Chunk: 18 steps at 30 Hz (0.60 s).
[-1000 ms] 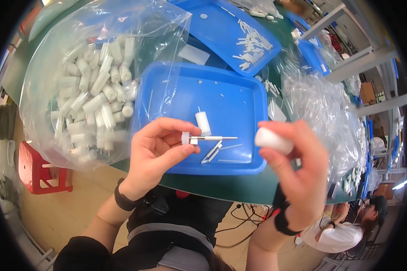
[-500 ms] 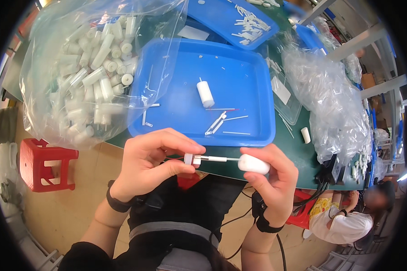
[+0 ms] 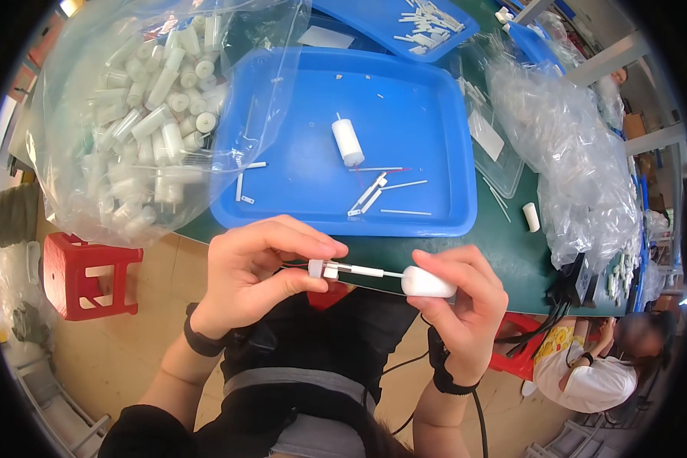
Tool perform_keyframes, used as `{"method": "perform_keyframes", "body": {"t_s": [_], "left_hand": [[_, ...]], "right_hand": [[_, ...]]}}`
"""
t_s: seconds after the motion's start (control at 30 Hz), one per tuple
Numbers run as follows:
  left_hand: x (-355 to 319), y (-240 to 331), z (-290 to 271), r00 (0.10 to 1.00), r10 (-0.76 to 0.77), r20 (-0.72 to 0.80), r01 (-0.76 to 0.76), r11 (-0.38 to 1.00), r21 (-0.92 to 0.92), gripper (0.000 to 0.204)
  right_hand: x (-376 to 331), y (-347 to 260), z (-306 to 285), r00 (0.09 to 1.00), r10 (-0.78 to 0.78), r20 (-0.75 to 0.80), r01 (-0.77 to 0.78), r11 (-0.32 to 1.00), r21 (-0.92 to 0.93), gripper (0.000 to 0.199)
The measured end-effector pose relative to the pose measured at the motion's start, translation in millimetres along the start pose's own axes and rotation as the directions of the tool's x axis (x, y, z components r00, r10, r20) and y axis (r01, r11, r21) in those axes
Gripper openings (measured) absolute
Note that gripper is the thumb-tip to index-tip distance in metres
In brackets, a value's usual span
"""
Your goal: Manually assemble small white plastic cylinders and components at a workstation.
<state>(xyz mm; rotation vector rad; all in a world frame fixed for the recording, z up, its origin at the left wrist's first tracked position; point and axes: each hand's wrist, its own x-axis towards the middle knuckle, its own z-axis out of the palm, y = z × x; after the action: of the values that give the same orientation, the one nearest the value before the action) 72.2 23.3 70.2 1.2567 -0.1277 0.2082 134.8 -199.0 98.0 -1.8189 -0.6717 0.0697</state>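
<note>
Nearest you, your left hand [image 3: 252, 267] pinches the cap end of a slim capped rod [image 3: 365, 271] between thumb and fingertips, the rod pointing to 3 o'clock. Your right hand [image 3: 468, 305] grips a white cylinder [image 3: 431, 283], its inner end facing 9. A second ago that cylinder was well apart from the rod; now it meets the rod's tip, much as it did half a second ago. The two pieces are therefore end to end, and keeping them in line looks like what counts; I cannot tell whether the tip is inside. From your hands, the blue tray [image 3: 427, 137] lies at 12, bearing a spare cylinder [image 3: 346, 143] and thin loose parts [image 3: 367, 195]. Beside it, at 10, bulges a clear bag [image 3: 70, 141] of similar cylinders. Farthest, toward 1, a second blue tray [image 3: 370, 15] holds small white pieces [image 3: 426, 32].
</note>
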Motion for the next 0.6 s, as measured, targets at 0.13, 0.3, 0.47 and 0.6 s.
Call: {"method": "perform_keyframes", "body": {"t_s": [0.13, 0.3, 0.47, 0.6], "left_hand": [[5, -2, -2, 0.995, 0.025, 0.092, -0.029, 0.999, 0.046, 0.029], [11, -1, -2, 0.995, -0.065, 0.076, 0.055, 0.990, 0.132, 0.028], [14, 1, -1, 0.957, -0.288, 0.015, 0.288, 0.957, 0.030, 0.021], [15, 2, -2, 0.931, -0.363, 0.018, 0.364, 0.931, -0.023, 0.018]], "right_hand": [[4, 3, 0, 1.000, -0.004, 0.008, 0.004, 1.000, 0.002, 0.040], [8, 5, 7, 0.999, -0.027, 0.022, 0.029, 0.993, -0.116, 0.040], [6, 18, 17, 0.967, -0.253, -0.016, 0.243, 0.944, -0.225, 0.043], [6, 11, 12, 0.982, -0.187, 0.038, 0.188, 0.982, -0.030, 0.043]]}}
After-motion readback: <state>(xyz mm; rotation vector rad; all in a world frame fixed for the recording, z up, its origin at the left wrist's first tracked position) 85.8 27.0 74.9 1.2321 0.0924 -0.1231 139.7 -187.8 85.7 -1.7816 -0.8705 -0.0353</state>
